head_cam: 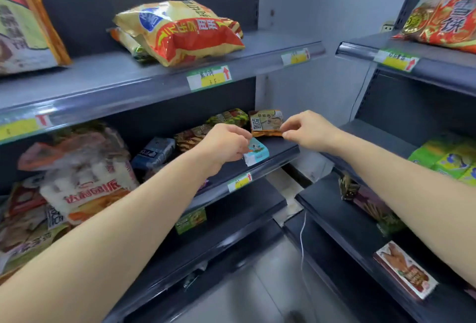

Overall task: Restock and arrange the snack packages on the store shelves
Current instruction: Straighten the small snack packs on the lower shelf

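On the middle shelf [280,147] my left hand [224,142] grips a small light-blue snack packet [256,151] near the shelf's front edge. My right hand [306,128] pinches the right edge of a small orange and beige packet [265,123] that stands upright near the shelf's right end. Behind my left hand runs a row of small packets: a green one [228,116], a brown one [190,137] and a dark blue one [154,152].
Large yellow and red bags [177,30] lie on the top shelf [128,83]. White and red bags [85,181] fill the left of the middle shelf. The right-hand unit holds green packets [448,160], a red bag [448,8] and a flat packet [404,271]. A white cable [302,240] hangs between the units.
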The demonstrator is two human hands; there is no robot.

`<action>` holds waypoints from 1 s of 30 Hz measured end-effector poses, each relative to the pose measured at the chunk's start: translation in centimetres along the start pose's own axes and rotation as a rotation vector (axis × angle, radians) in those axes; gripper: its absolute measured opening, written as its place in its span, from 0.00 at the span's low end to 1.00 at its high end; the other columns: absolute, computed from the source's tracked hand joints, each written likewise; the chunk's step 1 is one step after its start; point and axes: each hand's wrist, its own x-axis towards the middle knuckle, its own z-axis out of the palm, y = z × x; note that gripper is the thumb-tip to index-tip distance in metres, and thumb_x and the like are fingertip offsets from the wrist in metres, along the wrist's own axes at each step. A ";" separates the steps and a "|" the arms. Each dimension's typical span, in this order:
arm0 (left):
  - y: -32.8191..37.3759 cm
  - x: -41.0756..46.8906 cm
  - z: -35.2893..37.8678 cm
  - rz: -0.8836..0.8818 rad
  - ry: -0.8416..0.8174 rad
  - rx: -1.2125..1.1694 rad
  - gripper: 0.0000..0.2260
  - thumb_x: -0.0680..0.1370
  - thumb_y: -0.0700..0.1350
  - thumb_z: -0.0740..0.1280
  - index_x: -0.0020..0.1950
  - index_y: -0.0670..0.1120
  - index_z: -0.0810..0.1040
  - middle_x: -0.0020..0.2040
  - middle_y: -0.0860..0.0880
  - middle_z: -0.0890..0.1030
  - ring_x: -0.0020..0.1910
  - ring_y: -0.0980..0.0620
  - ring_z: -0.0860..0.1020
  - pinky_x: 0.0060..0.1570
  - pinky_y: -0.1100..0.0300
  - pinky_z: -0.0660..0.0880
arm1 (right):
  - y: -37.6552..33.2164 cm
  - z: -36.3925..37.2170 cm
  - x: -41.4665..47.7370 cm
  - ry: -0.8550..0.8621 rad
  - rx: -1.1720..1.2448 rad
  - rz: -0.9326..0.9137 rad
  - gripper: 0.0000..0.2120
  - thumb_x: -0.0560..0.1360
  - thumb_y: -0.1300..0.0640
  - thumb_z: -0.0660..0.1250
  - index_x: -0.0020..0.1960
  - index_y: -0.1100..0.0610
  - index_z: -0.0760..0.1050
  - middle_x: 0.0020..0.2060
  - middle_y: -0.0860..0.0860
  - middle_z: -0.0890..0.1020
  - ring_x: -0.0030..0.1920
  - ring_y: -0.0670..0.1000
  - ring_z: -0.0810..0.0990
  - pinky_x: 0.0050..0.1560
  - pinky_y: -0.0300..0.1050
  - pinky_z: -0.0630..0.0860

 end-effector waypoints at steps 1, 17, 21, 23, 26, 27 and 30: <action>0.0 1.3 1.1 -0.034 -0.011 -0.028 0.08 0.78 0.33 0.60 0.52 0.41 0.77 0.53 0.40 0.80 0.50 0.47 0.79 0.47 0.61 0.77 | 1.3 0.2 0.9 -0.007 0.006 0.016 0.12 0.76 0.59 0.65 0.57 0.57 0.80 0.57 0.53 0.81 0.58 0.52 0.77 0.55 0.39 0.69; -1.3 27.6 17.1 -0.461 0.124 -0.478 0.06 0.80 0.35 0.58 0.45 0.41 0.71 0.39 0.45 0.74 0.37 0.50 0.74 0.41 0.58 0.73 | 20.5 2.0 25.4 -0.192 0.004 0.002 0.18 0.77 0.57 0.64 0.63 0.65 0.74 0.62 0.60 0.78 0.62 0.58 0.75 0.59 0.46 0.71; -2.4 32.2 17.4 -0.479 0.221 -0.518 0.12 0.80 0.36 0.58 0.64 0.38 0.71 0.39 0.45 0.73 0.38 0.49 0.74 0.50 0.55 0.74 | 22.5 4.6 31.2 -0.245 0.002 0.003 0.22 0.76 0.55 0.66 0.68 0.62 0.70 0.64 0.57 0.76 0.64 0.57 0.74 0.58 0.43 0.70; -3.1 34.1 17.3 -0.496 0.263 -0.534 0.15 0.80 0.37 0.58 0.67 0.38 0.69 0.42 0.44 0.74 0.43 0.47 0.76 0.56 0.54 0.72 | 22.9 5.8 33.8 -0.261 -0.005 -0.011 0.24 0.76 0.55 0.66 0.69 0.64 0.67 0.68 0.58 0.72 0.68 0.57 0.70 0.67 0.45 0.67; -4.1 36.1 17.2 -0.534 0.316 -0.598 0.20 0.80 0.37 0.61 0.71 0.41 0.64 0.62 0.37 0.71 0.60 0.41 0.74 0.61 0.51 0.72 | 23.0 7.0 36.4 -0.257 -0.115 -0.066 0.21 0.78 0.52 0.63 0.65 0.64 0.71 0.65 0.61 0.74 0.66 0.60 0.70 0.66 0.51 0.67; -4.5 36.6 17.3 -0.545 0.327 -0.615 0.20 0.80 0.38 0.61 0.72 0.41 0.63 0.67 0.36 0.68 0.64 0.39 0.73 0.62 0.50 0.71 | 23.1 7.5 37.3 -0.254 -0.139 -0.085 0.22 0.77 0.50 0.63 0.66 0.63 0.71 0.65 0.60 0.74 0.66 0.60 0.70 0.66 0.51 0.67; -5.3 37.8 17.2 -0.555 0.354 -0.668 0.21 0.79 0.38 0.62 0.71 0.40 0.64 0.70 0.35 0.66 0.67 0.38 0.70 0.64 0.48 0.70 | 23.5 9.2 39.6 -0.279 -0.135 -0.082 0.30 0.77 0.45 0.63 0.73 0.58 0.63 0.71 0.56 0.67 0.72 0.59 0.60 0.71 0.55 0.62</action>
